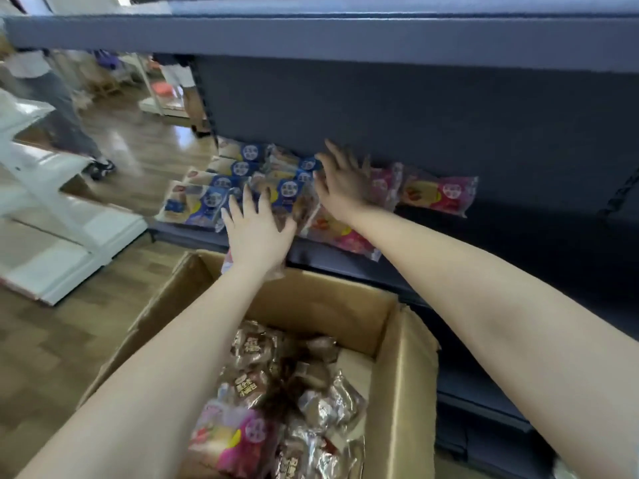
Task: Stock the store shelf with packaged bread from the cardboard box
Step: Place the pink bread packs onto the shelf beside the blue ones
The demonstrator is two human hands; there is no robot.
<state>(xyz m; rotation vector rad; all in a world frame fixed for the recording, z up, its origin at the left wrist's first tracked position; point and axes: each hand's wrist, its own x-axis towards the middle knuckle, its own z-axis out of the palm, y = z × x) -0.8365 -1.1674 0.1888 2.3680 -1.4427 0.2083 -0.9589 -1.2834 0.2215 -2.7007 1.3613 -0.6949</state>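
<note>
Cardboard box nearest; left hand, right hand flat on shelf-edge packets, grip released.

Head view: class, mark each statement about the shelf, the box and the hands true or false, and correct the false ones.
1. The left hand and the right hand both reach onto the shelf, fingers straight. True.
2. On the shelf, the blue packages lie to the right of the pink packages. False: the blue ones lie to the left.
3. The cardboard box holds nothing. False: brown-wrapped packages and one pink package lie in it.
4. The cardboard box is open at the top. True.
</note>
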